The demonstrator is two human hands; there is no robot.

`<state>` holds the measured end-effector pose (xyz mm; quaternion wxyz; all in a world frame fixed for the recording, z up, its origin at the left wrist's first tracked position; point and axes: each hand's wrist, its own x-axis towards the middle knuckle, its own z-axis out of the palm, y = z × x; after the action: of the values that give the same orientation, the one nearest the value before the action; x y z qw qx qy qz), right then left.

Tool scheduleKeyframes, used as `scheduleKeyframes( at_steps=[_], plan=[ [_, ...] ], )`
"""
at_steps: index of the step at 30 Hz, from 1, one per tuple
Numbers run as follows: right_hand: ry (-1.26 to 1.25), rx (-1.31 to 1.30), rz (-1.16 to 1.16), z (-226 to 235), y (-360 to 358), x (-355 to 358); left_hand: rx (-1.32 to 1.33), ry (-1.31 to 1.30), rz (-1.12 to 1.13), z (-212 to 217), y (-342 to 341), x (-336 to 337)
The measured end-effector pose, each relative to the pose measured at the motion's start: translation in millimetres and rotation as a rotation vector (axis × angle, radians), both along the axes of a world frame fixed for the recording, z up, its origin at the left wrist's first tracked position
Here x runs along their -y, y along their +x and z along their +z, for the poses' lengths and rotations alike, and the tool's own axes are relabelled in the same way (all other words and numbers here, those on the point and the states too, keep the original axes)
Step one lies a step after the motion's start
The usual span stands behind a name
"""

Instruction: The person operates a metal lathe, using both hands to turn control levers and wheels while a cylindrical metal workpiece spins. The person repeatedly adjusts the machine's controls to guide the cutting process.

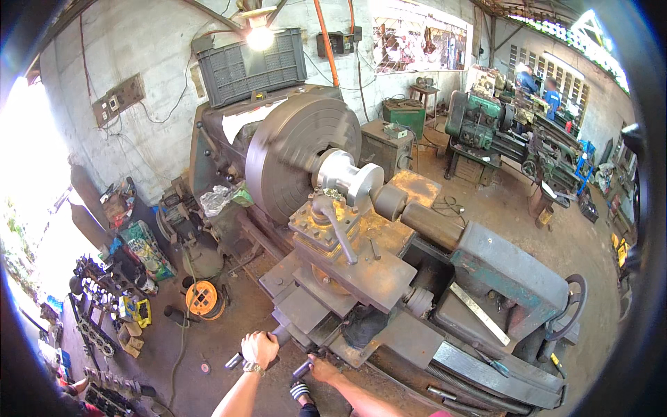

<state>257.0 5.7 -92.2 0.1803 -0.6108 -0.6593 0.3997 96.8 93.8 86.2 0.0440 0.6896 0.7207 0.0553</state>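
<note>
Lathe [486, 264] with steel rule [479, 314] atop.

Grey-brown chuck [300, 154], silvery workpiece [349, 176], teal tailstock [511, 267], orange reel [202, 297], dark grey crate [251, 64], and a sandal [300, 392] that looks black-and-white striped.

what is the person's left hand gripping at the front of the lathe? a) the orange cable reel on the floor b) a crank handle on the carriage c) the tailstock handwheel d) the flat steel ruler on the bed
b: the left hand is closed around a crank handle at the front of the lathe carriage, well apart from the orange cable reel, the flat steel ruler and the tailstock handwheel.
</note>
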Motion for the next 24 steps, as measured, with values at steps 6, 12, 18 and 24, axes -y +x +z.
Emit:
scheduleKeyframes(
  at_steps=[6, 12, 18, 24],
  plan=[
    [-0.13, -0.06, -0.03, 23.0, 15.2, 14.9, 0.028, -0.034, 0.01, 1.0, -0.7, 1.4],
    [-0.068, 0.016, -0.056, 4.5, -0.9, 4.1, 0.009, -0.075, 0.022, 3.1, -0.3, -1.7],
    [-0.071, 0.061, 0.008, -10.5, 5.8, 6.6, 0.012, -0.052, 0.009, 1.8, -1.0, -1.1],
    [-0.128, 0.007, -0.036, 1.8, -1.0, -4.3, -0.004, -0.061, -0.005, 0.5, -4.5, -1.3]
  ],
)
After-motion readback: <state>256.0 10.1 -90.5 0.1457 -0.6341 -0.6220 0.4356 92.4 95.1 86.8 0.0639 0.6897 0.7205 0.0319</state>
